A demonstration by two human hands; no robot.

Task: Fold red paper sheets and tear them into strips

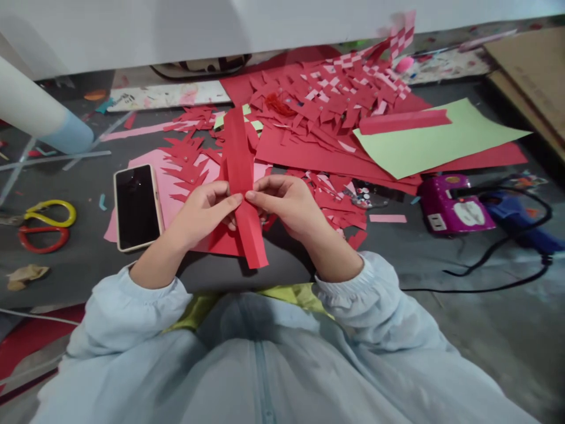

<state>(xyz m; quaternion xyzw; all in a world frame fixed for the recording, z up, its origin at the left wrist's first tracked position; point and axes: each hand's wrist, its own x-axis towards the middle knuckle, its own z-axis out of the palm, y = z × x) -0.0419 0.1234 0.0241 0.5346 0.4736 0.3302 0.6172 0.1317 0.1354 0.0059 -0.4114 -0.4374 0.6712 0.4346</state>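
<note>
A long red paper strip with lengthwise creases stands between my hands, tilted a little, its lower end toward me. My left hand pinches its left edge near the middle, thumb in front. From the other side my right hand pinches the right edge, its thumb almost touching the left one. The other fingers are partly hidden behind the strip. Under and behind it lie pink paper and a heap of cut red paper pieces.
A phone and scissors lie at the left. Woven red and pink paper pieces are heaped at the back. A pale green sheet lies to the right, near a purple box and a blue glue gun with a black cord.
</note>
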